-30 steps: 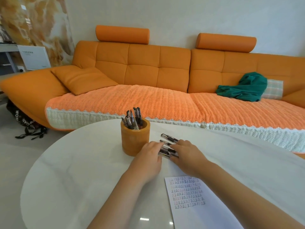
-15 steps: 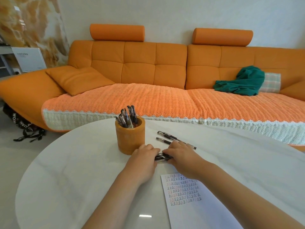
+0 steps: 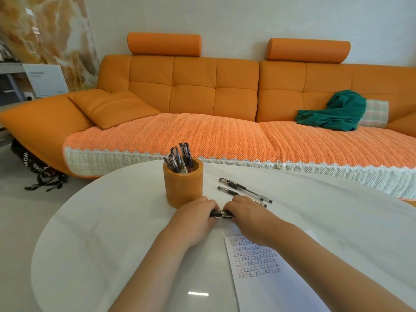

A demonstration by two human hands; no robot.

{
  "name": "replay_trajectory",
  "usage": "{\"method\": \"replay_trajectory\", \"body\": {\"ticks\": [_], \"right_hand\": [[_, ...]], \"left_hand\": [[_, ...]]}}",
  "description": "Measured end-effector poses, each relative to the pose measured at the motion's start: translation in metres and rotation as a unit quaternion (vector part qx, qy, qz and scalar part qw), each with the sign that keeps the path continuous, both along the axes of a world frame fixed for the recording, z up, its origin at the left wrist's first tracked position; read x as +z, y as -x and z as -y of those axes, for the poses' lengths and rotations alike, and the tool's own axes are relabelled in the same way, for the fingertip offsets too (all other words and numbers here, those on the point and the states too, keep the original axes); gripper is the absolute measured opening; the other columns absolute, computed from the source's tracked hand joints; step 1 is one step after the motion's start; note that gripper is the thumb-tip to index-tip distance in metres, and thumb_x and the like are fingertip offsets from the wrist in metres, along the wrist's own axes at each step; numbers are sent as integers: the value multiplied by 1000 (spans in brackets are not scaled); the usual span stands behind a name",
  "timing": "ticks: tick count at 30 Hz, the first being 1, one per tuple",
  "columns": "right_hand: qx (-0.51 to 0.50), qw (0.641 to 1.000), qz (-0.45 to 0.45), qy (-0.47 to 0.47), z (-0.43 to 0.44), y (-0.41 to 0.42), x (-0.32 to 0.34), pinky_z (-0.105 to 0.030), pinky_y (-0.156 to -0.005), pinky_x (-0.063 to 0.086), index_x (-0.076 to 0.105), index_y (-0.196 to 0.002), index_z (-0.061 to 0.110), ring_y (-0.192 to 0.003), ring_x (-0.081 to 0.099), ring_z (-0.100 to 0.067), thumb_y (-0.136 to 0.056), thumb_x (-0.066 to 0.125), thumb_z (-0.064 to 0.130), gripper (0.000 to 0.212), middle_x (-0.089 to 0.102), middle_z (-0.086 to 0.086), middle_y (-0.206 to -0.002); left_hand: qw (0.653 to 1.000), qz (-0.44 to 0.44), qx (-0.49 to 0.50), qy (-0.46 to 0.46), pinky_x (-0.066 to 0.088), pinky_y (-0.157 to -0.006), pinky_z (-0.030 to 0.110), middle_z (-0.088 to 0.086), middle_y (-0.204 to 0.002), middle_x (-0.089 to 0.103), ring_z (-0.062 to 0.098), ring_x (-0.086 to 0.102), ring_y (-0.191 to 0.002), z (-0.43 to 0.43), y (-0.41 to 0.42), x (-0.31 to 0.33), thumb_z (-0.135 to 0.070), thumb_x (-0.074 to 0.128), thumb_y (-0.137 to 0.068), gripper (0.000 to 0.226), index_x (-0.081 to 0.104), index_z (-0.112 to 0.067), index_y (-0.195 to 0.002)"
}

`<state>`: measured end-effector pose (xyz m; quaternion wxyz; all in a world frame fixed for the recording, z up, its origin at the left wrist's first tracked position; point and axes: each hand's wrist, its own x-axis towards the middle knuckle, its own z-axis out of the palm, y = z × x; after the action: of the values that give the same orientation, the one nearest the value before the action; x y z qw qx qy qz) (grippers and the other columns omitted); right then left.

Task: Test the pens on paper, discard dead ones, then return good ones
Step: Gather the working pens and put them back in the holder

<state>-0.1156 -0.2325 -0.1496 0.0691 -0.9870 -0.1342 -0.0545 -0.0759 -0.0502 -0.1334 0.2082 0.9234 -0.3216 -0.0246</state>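
A bundle of dark pens (image 3: 221,214) lies between my two hands on the white table (image 3: 108,233). My left hand (image 3: 195,218) grips one end of the bundle and my right hand (image 3: 248,216) grips the other, fingers curled over it. An orange pen holder (image 3: 182,185) with several pens stands just behind my left hand. Two loose pens (image 3: 244,192) lie on the table beyond my right hand. A paper sheet (image 3: 267,273) covered in rows of test marks sits near the front right.
An orange sofa (image 3: 202,91) with a textured cover runs behind the table. A green cloth (image 3: 335,111) lies on its right seat. A black bag (image 3: 38,170) sits on the floor at left.
Both hands have drawn several pens together into a bundle and pulled it nearer me, away from two pens left lying on the table. The camera view shifted slightly.
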Motion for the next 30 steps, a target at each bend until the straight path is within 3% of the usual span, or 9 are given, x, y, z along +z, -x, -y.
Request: {"method": "replay_trajectory", "body": {"ticks": [4, 7, 10, 14, 18, 21, 24, 26, 30], "right_hand": [[-17, 998, 2, -60, -9, -1, 8, -31, -78, 37, 50, -108, 18, -92, 44, -18, -103, 44, 14, 9, 47, 0, -103], [-38, 985, -15, -165, -18, -4, 26, -30, -68, 35, 45, -94, 20, -80, 45, -16, -103, 45, 15, 10, 46, 3, -93], [-38, 955, -49, -289, -29, -4, 33, -29, -68, 40, 50, -94, 18, -75, 49, -11, -102, 44, 14, 11, 53, 4, -88], [-21, 922, -73, -380, -41, -2, 28, -39, -79, 51, 52, -98, 24, -82, 57, -15, -99, 43, 11, 17, 62, 9, -90], [-18, 902, -64, -427, -47, 0, 27, -46, -77, 50, 54, -102, 25, -84, 57, -24, -96, 44, 9, 20, 63, 11, -89], [-26, 879, -67, -471, -51, 0, 29, -40, -82, 52, 55, -104, 19, -90, 61, -19, -97, 45, 5, 19, 63, 5, -92], [-32, 865, -73, -496, -54, -2, 31, -36, -75, 50, 55, -101, 9, -80, 58, -16, -99, 42, 1, 15, 61, -2, -87], [-34, 846, -69, -528, -57, -4, 38, -40, -76, 50, 56, -107, 9, -79, 58, -18, -99, 40, 0, 20, 60, -5, -87], [-17, 800, -30, -599, -66, -16, 68, -39, -83, 54, 51, -117, 21, -82, 62, -18, -103, 36, -1, 30, 62, -4, -92]], "left_hand": [[990, -17, 14, 137, 49, -82, 19, -18, -113, 56, 3, 59, -98, -7, -2, 15, -21, 64, -97, 26, 57, -36, -118], [969, -5, 25, 245, 45, -72, 10, -21, -102, 56, 0, 60, -86, -9, -3, 28, -16, 64, -96, 31, 55, -42, -110], [945, 6, 13, 328, 44, -68, 11, -20, -103, 53, 5, 58, -77, -9, 0, 37, -14, 59, -98, 37, 54, -44, -120], [942, 24, 2, 335, 43, -65, 8, -20, -84, 54, 5, 61, -73, -11, 2, 41, -14, 59, -99, 32, 62, -35, -121], [942, 31, -1, 335, 44, -66, 9, -14, -87, 59, 8, 63, -67, -16, -3, 39, -7, 61, -97, 21, 72, -23, -106], [940, 25, 3, 339, 45, -67, 8, -17, -92, 61, 6, 63, -72, -18, -2, 40, -8, 62, -96, 22, 73, -22, -110], [939, 22, -6, 342, 47, -75, 13, -22, -105, 62, 5, 61, -81, -19, -2, 42, -15, 61, -98, 31, 67, -31, -124], [923, 47, 22, 381, 50, -75, 19, -22, -111, 62, 9, 60, -80, -27, -6, 46, -19, 58, -99, 35, 62, -37, -128], [862, 151, 146, 462, 44, -69, 11, -12, -105, 58, 3, 56, -85, -61, -23, 61, -15, 57, -99, 26, 64, -33, -117]]}}
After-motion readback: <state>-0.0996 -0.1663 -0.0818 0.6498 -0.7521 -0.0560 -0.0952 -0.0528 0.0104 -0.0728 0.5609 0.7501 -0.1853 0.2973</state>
